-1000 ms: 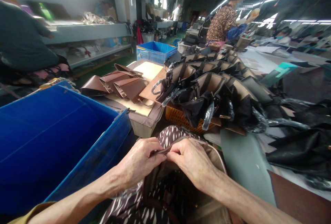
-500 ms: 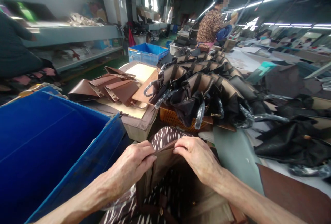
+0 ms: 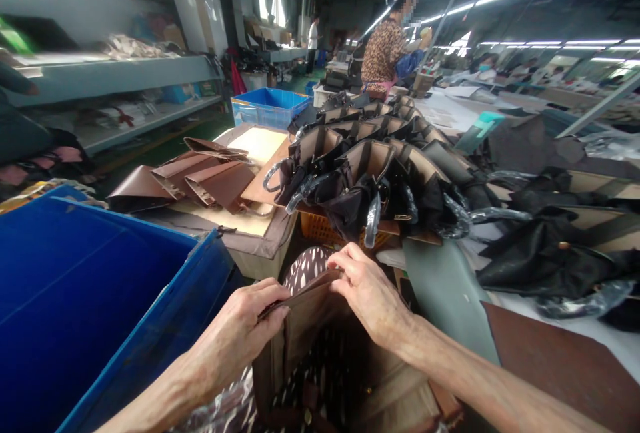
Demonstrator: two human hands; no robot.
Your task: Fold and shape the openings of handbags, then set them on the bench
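Head view of bag handling: I watch the left hand point(image 3: 257, 319) and the right hand point(image 3: 370, 299), set apart from each other, each clamped on the brown rim point(image 3: 306, 293) of an open, tan-lined bag point(image 3: 306, 319), which lies low in the centre foreground. Brown-and-white patterned cloth point(image 3: 304, 267) shows just beyond the rim. To my left stands a blue bin point(image 3: 207, 279); farther forward, folded brown pieces point(image 3: 220, 183) lie near clustered black bags point(image 3: 345, 199) with film-wrapped handles point(image 3: 373, 219)
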